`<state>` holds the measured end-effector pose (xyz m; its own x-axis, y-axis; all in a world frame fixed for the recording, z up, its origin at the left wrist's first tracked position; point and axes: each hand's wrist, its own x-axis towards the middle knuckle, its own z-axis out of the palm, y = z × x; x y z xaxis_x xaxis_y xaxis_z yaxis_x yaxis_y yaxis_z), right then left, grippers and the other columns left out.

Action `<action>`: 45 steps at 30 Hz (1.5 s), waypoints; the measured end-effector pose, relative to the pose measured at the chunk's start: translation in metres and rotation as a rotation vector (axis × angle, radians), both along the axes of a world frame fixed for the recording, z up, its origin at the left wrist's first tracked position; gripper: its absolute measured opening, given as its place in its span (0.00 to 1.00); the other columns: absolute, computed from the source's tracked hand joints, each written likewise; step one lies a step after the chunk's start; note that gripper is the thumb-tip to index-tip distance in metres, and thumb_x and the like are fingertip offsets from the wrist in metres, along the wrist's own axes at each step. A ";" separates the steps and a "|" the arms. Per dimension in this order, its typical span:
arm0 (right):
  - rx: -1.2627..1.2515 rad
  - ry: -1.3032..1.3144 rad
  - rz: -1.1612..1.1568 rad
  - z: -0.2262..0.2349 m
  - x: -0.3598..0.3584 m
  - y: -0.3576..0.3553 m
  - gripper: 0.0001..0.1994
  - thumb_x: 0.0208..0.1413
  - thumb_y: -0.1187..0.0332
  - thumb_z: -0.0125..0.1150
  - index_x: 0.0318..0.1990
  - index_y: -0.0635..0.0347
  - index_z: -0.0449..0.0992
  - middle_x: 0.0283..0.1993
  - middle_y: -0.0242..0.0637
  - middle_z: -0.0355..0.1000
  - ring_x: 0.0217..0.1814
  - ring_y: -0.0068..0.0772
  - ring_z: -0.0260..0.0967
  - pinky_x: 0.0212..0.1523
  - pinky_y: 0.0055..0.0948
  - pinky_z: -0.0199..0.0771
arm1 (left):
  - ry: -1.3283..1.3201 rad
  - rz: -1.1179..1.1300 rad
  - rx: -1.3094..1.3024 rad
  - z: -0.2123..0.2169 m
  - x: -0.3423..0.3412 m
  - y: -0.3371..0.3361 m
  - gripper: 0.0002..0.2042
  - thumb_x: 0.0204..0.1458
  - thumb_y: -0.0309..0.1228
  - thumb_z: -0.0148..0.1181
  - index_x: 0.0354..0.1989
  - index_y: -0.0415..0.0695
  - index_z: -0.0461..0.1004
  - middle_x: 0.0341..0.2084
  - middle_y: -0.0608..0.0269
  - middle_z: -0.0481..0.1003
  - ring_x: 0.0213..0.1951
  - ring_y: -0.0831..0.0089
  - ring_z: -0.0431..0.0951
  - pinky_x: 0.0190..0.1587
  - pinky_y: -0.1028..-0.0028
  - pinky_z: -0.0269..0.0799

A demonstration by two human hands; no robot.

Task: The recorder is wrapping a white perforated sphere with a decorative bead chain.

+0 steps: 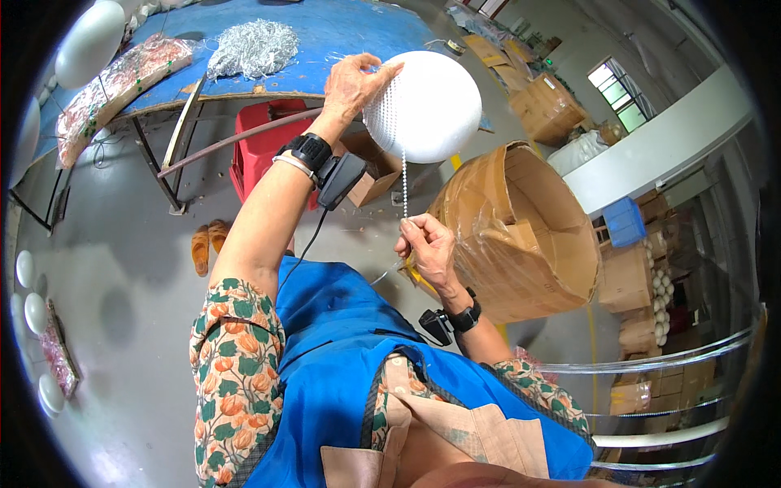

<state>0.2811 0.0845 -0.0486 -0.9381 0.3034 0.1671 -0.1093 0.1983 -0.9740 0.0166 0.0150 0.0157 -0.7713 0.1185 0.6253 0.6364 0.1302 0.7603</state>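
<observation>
A smooth white ball (pixel 443 106) is up in front of me, with rows of small white beads (pixel 381 114) wrapped round its left side. My left hand (pixel 354 85) is at its upper left, fingers curled and thumb pressed on the beaded edge. From the ball a bead string (pixel 404 187) hangs straight down to my right hand (pixel 429 248). That hand pinches the string between thumb and fingers, below the ball. A thin pale strand trails under the right hand. How the ball is supported is hidden.
A blue-topped table (pixel 342 32) holds a silvery tinsel heap (pixel 254 49) and a bagged bundle (pixel 114 93). Beneath it is a red plastic stool (pixel 256 146). A large open carton (pixel 512 244) stands close on my right. White balls (pixel 89 45) hang at left; brown slippers (pixel 208 244) lie on the floor.
</observation>
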 end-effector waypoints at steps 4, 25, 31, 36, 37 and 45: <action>-0.030 0.016 -0.017 -0.006 -0.007 0.002 0.09 0.55 0.66 0.51 0.30 0.64 0.69 0.18 0.31 0.68 0.18 0.16 0.63 0.20 0.16 0.65 | -0.150 -0.164 -0.083 0.006 0.003 -0.003 0.31 0.36 0.60 0.55 0.32 0.39 0.76 0.25 0.51 0.75 0.33 0.62 0.76 0.35 0.68 0.70; 0.038 -0.004 0.017 0.001 0.013 -0.001 0.09 0.55 0.66 0.51 0.32 0.65 0.70 0.20 0.32 0.69 0.19 0.16 0.63 0.21 0.16 0.66 | -0.116 -0.175 -0.004 -0.005 0.008 -0.011 0.43 0.33 0.61 0.58 0.53 0.38 0.61 0.45 0.43 0.66 0.48 0.56 0.67 0.50 0.65 0.63; -0.048 0.032 -0.035 -0.006 -0.005 0.001 0.09 0.55 0.66 0.51 0.32 0.65 0.70 0.20 0.32 0.69 0.19 0.16 0.64 0.21 0.16 0.65 | -0.120 -0.134 -0.063 0.009 0.010 -0.015 0.37 0.36 0.60 0.55 0.45 0.38 0.69 0.39 0.46 0.71 0.45 0.59 0.70 0.46 0.66 0.65; -0.029 0.046 -0.035 -0.004 -0.012 0.001 0.09 0.55 0.66 0.51 0.32 0.64 0.70 0.20 0.32 0.69 0.19 0.16 0.63 0.20 0.16 0.65 | -0.227 -0.407 -0.079 0.002 0.004 -0.020 0.36 0.36 0.61 0.54 0.41 0.36 0.72 0.37 0.44 0.72 0.43 0.57 0.71 0.46 0.66 0.65; -0.028 0.050 -0.034 -0.004 -0.013 0.001 0.09 0.55 0.66 0.51 0.32 0.64 0.70 0.20 0.32 0.69 0.19 0.16 0.63 0.20 0.16 0.65 | -0.189 -0.485 -0.023 -0.002 0.003 -0.021 0.37 0.36 0.62 0.53 0.41 0.35 0.72 0.38 0.43 0.72 0.44 0.56 0.71 0.46 0.66 0.65; 0.002 0.062 -0.019 0.008 -0.006 -0.004 0.09 0.55 0.66 0.51 0.31 0.63 0.69 0.20 0.32 0.68 0.19 0.17 0.63 0.22 0.16 0.64 | -0.140 -0.419 -0.161 0.000 0.011 -0.015 0.45 0.31 0.63 0.58 0.48 0.31 0.65 0.47 0.40 0.65 0.50 0.55 0.66 0.53 0.66 0.60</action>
<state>0.2749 0.0803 -0.0406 -0.9201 0.3203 0.2256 -0.1659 0.2033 -0.9650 0.0274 0.0000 0.0160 -0.7121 0.5249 0.4663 0.5517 0.0075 0.8340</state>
